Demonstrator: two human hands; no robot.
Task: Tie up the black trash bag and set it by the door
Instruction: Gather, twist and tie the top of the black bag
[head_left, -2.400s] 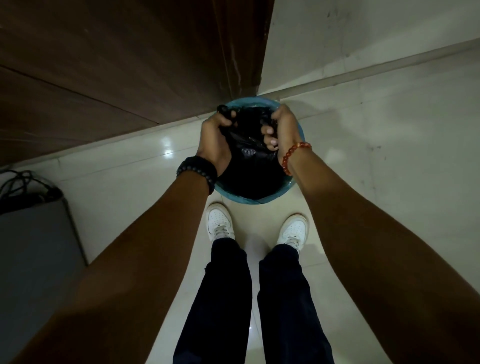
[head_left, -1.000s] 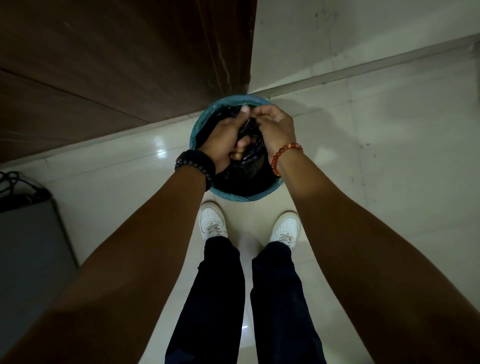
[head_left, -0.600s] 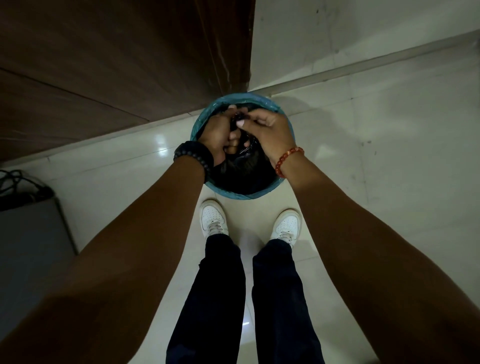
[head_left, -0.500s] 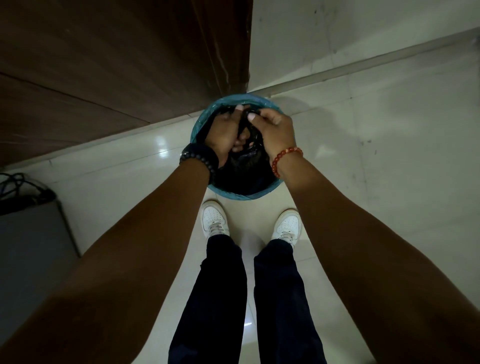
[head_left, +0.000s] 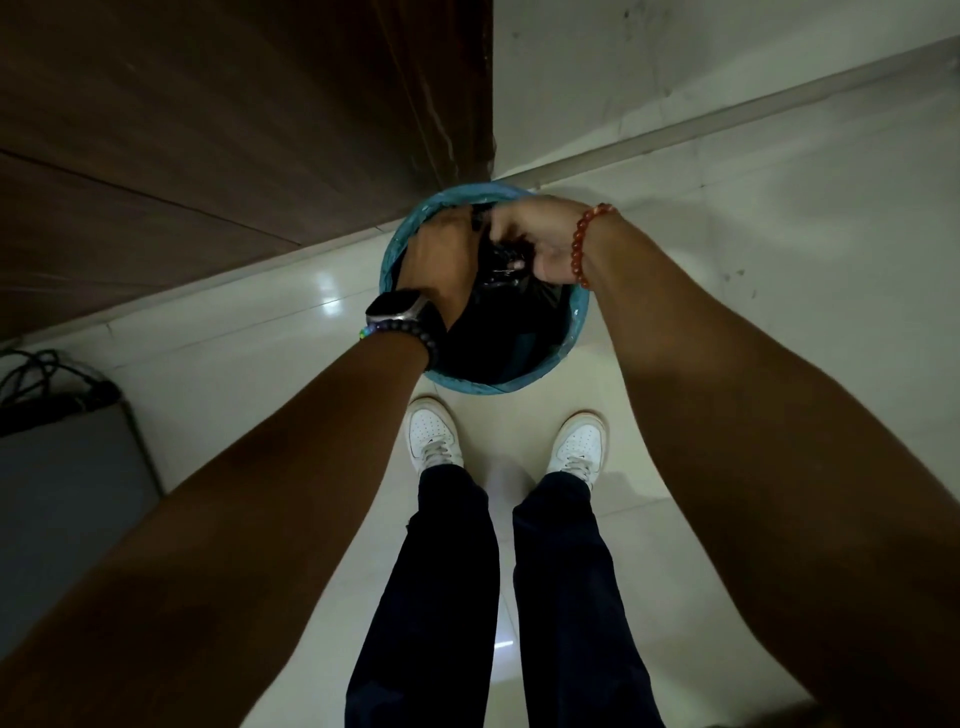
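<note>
Bag (head_left: 498, 332) sits in the bin (head_left: 576, 332), left hand (head_left: 441, 254) and right hand (head_left: 530, 236) both gripping its gathered neck mid-knot; next, cinch tight and lift out.

Much of the bag and bin sits under the hands.

The left hand (head_left: 439, 254) and right hand (head_left: 530, 236) cover the gathered neck of the bag (head_left: 498, 322), so whether a knot is made cannot be told. Both arms run off the near edge. The left wrist hides part of the bin (head_left: 579, 322) rim. The door (head_left: 208, 130) is cut at the far and left edges, and the cables (head_left: 36, 374) run off the left.
</note>
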